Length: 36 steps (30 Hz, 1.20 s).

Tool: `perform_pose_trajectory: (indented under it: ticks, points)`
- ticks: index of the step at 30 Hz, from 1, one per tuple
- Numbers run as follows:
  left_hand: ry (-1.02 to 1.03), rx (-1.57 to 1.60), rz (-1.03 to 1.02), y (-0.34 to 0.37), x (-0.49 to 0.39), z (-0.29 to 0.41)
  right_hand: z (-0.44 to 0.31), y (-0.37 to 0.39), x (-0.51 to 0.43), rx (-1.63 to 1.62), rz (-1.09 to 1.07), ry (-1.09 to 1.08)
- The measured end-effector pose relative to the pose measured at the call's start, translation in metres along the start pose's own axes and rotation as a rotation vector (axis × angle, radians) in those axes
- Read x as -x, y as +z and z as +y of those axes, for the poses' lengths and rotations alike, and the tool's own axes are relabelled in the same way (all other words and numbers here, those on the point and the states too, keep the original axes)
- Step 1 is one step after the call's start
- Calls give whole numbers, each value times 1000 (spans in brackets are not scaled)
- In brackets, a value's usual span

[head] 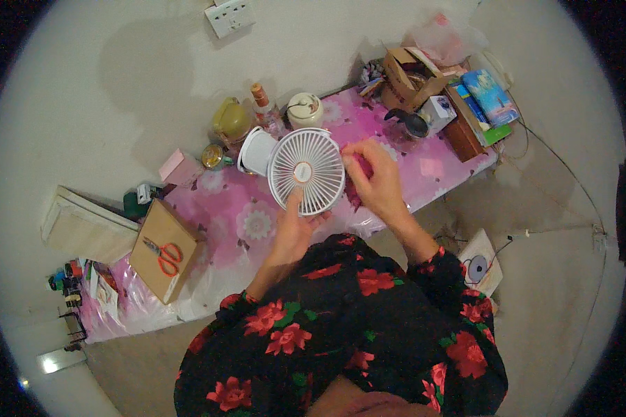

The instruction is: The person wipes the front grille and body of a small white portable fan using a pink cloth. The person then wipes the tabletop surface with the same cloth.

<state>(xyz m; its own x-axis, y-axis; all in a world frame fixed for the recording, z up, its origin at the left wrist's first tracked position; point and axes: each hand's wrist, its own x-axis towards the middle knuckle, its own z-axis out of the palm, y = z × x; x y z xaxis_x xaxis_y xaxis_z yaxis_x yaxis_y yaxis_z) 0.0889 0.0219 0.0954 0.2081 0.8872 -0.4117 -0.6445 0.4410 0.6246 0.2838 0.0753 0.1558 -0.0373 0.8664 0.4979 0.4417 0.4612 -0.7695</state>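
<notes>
A small white fan with a round slatted grille (318, 190) is held over the table in front of me, its face turned up. My left hand (295, 227) grips its lower edge, with the thumb on the grille and fingertips showing behind the rim. The fan's white round base (259, 151) tilts up at its left. My right hand (376, 180) is at the grille's right edge, thumb and forefinger pinched together beside the rim. Something dark pink (362, 166) shows within and below that hand; whether it is held cannot be told.
A pink flowered cloth (229, 208) covers the table. A lidded jar (304, 108), a bottle (265, 109) and a pink box (180, 168) stand along the wall. Orange-handled scissors (168, 259) lie on a cardboard box (151, 229) at left. Boxes and books (488, 99) crowd the right end.
</notes>
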Motion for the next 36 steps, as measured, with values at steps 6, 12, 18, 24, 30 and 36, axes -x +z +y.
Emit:
perform_pose_trajectory:
  ticks: [6,12,18,24,30,36]
  points:
    - [18,-27,-20,-2,0,5,2,4,7,-83,-7,105]
    - [152,-107,-22,-4,-2,3,-6,1,34,-47,-82,117]
    - [251,-218,59,-8,-3,-1,22,7,49,-327,-63,362]
    - [380,-470,-3,-6,-2,-3,28,5,61,-617,-292,658]
    - [551,-793,49,-44,-12,24,31,-4,64,-789,-199,777]
    - [1081,-1067,-70,-21,-10,97,31,-20,68,-726,-277,781]
